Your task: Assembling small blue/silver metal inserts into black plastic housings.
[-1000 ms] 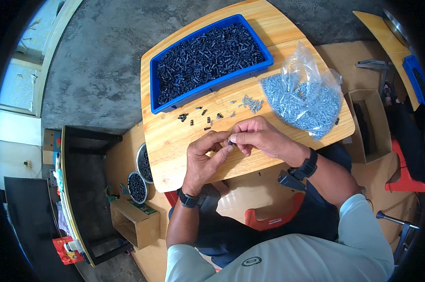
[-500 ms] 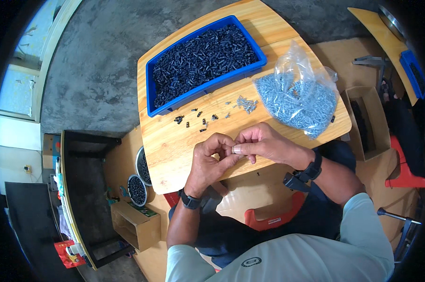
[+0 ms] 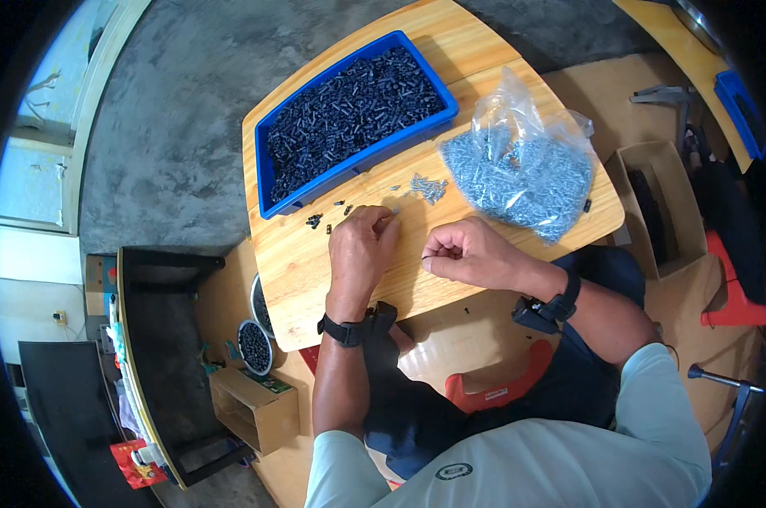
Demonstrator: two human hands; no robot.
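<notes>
My left hand (image 3: 359,251) is lowered over the loose parts on the wooden table, fingers curled down; its fingertips and anything between them are hidden. A few small black plastic pieces (image 3: 314,221) lie just left of it. My right hand (image 3: 474,256) is held above the table's near part, thumb and forefinger pinched on a small dark piece (image 3: 425,258), mostly covered by the fingers. Beyond both hands is a small pile of silver screws (image 3: 429,189). A clear plastic bag (image 3: 523,182) full of similar screws sits to the right.
A blue tray (image 3: 362,167) heaped with black pieces fills the back left of the table (image 3: 294,313). On the floor stand bowls of dark parts (image 3: 254,347) and a cardboard box (image 3: 260,411) at left, another box (image 3: 686,212) at right. A red stool (image 3: 506,385) shows beneath me.
My hands were together, fingertips meeting. They have since parted: the left moved forward over the loose black pieces, while the right stayed near its place with a small dark piece.
</notes>
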